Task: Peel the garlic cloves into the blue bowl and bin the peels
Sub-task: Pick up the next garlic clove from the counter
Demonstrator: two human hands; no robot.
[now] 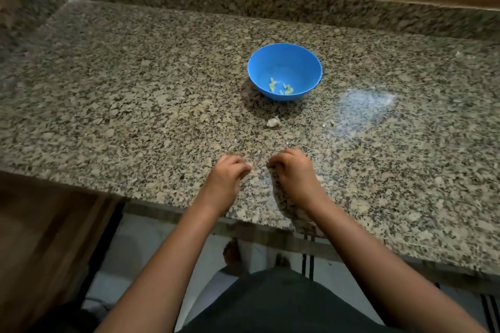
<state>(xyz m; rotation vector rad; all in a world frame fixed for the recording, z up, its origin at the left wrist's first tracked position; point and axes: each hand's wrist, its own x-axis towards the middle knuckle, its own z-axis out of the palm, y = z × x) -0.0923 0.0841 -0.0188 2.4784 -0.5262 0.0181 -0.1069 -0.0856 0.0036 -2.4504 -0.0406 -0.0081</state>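
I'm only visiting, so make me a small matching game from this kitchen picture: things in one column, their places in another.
Things: 1 blue bowl; 2 peeled cloves; 3 pale scrap; 4 right hand.
Places: a inside the bowl; b near the front edge of the counter; c mid-counter; d just in front of the bowl.
Pairs: 1-c; 2-a; 3-d; 4-b.

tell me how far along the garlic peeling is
Done: several peeled cloves lie in the blue bowl. In hand: the left hand and right hand curl over the counter; whether they pinch anything is too blurred to tell. Left: a pale scrap lies on the counter, unbinned; no bin shows.
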